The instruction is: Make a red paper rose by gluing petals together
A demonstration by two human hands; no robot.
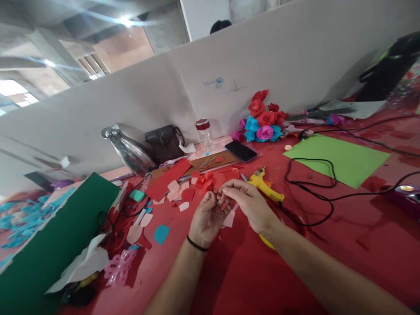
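Observation:
Over the red table my left hand (207,221), with a dark band at its wrist, is turned palm up with fingers curled. My right hand (250,204) pinches in from the right, and the fingertips of both meet. Between them shows a bit of red paper (223,206), mostly hidden by the fingers. Just beyond the left fingertips sits a crumpled red paper flower (205,180); whether it touches the hand I cannot tell. A yellow hot glue gun (267,188) lies right beside my right hand. Pink paper petals (175,189) and a blue petal (162,234) lie to the left.
A green box (62,232) stands at left, near a steel flask (129,151). Along the back are a dark bag (166,142), a jar (205,134), a phone (241,150) and paper roses (266,118). Black cords (310,188) cross the right side by green paper (341,159).

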